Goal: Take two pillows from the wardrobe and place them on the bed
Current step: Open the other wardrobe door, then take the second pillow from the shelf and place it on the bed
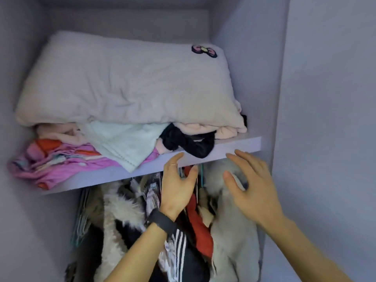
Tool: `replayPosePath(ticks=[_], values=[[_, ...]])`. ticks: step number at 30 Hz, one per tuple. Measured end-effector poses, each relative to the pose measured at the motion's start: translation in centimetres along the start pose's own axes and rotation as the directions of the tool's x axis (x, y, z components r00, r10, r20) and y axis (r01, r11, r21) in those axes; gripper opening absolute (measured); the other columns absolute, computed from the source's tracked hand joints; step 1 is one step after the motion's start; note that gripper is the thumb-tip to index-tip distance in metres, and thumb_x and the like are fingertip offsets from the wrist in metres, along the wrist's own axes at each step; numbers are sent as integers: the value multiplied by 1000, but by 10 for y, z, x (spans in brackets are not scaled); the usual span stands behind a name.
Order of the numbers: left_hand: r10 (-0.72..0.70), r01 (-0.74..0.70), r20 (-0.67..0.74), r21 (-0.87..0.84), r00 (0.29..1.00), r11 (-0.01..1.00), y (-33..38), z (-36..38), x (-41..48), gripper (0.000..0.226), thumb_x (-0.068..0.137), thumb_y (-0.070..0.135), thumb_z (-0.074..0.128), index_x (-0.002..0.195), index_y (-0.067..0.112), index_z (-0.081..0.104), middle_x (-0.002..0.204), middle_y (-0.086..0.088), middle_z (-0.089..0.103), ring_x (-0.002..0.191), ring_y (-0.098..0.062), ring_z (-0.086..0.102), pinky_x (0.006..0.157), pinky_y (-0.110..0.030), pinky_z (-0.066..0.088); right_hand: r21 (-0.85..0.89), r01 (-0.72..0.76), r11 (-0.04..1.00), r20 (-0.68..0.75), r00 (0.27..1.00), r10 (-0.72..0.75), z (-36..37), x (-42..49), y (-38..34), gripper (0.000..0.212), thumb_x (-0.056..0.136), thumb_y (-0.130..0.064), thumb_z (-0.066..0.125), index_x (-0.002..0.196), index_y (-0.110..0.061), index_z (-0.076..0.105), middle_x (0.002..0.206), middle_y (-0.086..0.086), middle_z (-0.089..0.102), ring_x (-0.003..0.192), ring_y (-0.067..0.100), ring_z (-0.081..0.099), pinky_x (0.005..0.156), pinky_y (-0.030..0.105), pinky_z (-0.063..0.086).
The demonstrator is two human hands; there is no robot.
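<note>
A large pale pillow (126,82) with a small bow patch near its far right corner lies on top of folded clothes on the wardrobe shelf (240,144). Only one pillow shows. My left hand (178,186), with a ring and a black wristband, is raised just below the shelf's front edge, fingers apart and holding nothing. To its right, my right hand (250,186) is also spread and empty, at the same height. Both hands are below the pillow and apart from it.
Under the pillow lie a mint towel (120,141), a pink striped cloth (59,159), a peach garment and a black item (191,143). Hanging clothes (142,231) fill the space below the shelf. Wardrobe side walls close in left and right.
</note>
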State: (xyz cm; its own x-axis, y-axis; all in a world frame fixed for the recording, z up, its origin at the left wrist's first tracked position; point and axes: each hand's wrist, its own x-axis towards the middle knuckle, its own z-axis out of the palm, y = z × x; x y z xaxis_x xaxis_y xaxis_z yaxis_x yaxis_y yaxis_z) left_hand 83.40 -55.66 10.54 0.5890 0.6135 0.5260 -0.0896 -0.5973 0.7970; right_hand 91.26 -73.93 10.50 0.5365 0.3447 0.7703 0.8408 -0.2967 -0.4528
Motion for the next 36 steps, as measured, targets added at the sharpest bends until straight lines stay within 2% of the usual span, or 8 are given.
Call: replayPosePath(ticks=[2, 6, 10, 14, 20, 27, 31, 36], values=[[-107, 93, -96, -133, 990, 987, 9, -24, 28, 47, 94, 30, 69, 136, 25, 49, 134, 9, 51, 126, -8, 48, 98, -24, 39, 50, 56, 997, -5, 998, -56, 13, 47, -14, 52, 93, -50, 50, 136, -24, 61, 143, -4, 55, 135, 17, 44, 113, 11, 20], [-224, 156, -243, -268, 944, 951, 27, -55, 86, 61, 91, 34, 71, 144, 28, 40, 145, 1, 44, 127, -17, 49, 104, -34, 43, 102, 130, 986, 27, 991, -133, 41, 135, -27, 48, 95, -53, 54, 140, -35, 56, 144, -15, 49, 136, 8, 37, 110, 23, 29], [-294, 174, -414, -303, 862, 937, 35, -67, 141, 94, 87, 38, 74, 157, 36, 12, 160, -11, 22, 139, -27, 40, 110, -36, 36, 70, 208, 976, 80, 974, -213, 76, 234, -29, 56, 95, -55, 53, 147, -35, 46, 152, -10, 45, 139, 12, 32, 112, 24, 26], [-473, 246, -502, -453, 724, 857, 44, -67, 190, 106, 84, 45, 74, 156, 47, -4, 158, -18, 20, 107, -30, 48, 91, -34, 38, -33, 269, 963, 160, 952, -260, 106, 338, -39, 66, 95, -65, 44, 154, -36, 34, 160, -7, 34, 146, 18, 21, 119, 37, 24], [-665, 386, -568, -543, 485, 745, 61, -54, 259, 124, 67, 74, 65, 151, 47, -22, 158, -16, 14, 125, -46, 46, 105, -61, 40, -116, 357, 927, 280, 907, -315, 145, 460, -63, 77, 90, -78, 32, 156, -40, 26, 163, -4, 29, 150, 27, 15, 119, 46, 20], [-609, 497, -725, -418, 322, 761, 60, -37, 300, 124, 70, 87, 51, 149, 40, -33, 156, -26, 13, 119, -48, 44, 102, -58, 36, -206, 356, 912, 523, 827, -205, 178, 525, -73, 101, 65, -101, 9, 155, -54, 5, 165, 6, 27, 152, 34, 19, 118, 60, 7], [-587, 452, -745, -424, 318, 784, 59, -35, 309, 125, 67, 91, 49, 148, 43, -33, 160, -25, 1, 123, -50, 43, 107, -58, 35, -218, 359, 908, 533, 823, -198, 198, 530, -72, 105, 61, -103, 14, 153, -53, 19, 158, 10, 34, 143, 37, 30, 110, 55, 23], [-556, 429, -772, -409, 308, 806, 65, -27, 301, 128, 67, 88, 56, 151, 42, -28, 161, -27, 2, 129, -49, 39, 108, -57, 33, -185, 398, 899, 422, 858, -293, 204, 518, -67, 84, 75, -94, 27, 140, -41, 38, 136, 13, 52, 124, 34, 46, 95, 49, 28]])
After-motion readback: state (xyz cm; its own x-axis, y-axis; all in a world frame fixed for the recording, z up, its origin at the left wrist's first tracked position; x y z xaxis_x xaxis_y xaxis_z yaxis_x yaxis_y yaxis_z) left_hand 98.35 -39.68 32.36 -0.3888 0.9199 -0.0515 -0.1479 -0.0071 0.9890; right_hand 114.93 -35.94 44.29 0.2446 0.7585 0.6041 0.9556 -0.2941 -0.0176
